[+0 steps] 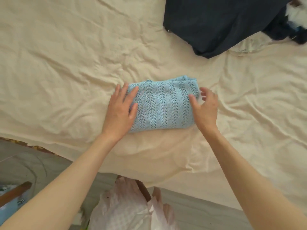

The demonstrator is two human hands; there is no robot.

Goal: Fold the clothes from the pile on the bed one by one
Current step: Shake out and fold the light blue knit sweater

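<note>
Cream sheet on the bed (66, 55), pretty rumpled, and the light blue openwork knit top (162, 105) sits roughly in the middle of it, already folded down into a compact rectangle. Its long side runs left to right across the view, so each short end points at one hand.

Left hand (120, 110) lies flat on the left end of the knit, fingers straight and a bit spread, pressing it onto the sheet. Right hand (205, 107) is at the right end with fingers loosely bent and apart; the thumb touches the knit's edge, but I can't tell whether it's actually pinching fabric or just nudging it.

Both hands are about equally near, one per end, with the bundle directly between them. Looks to me like the fold is basically done and this is a final smoothing, or the start of picking it up from both ends.

Dark navy garment (216, 25) waits well apart at the far right.
</note>
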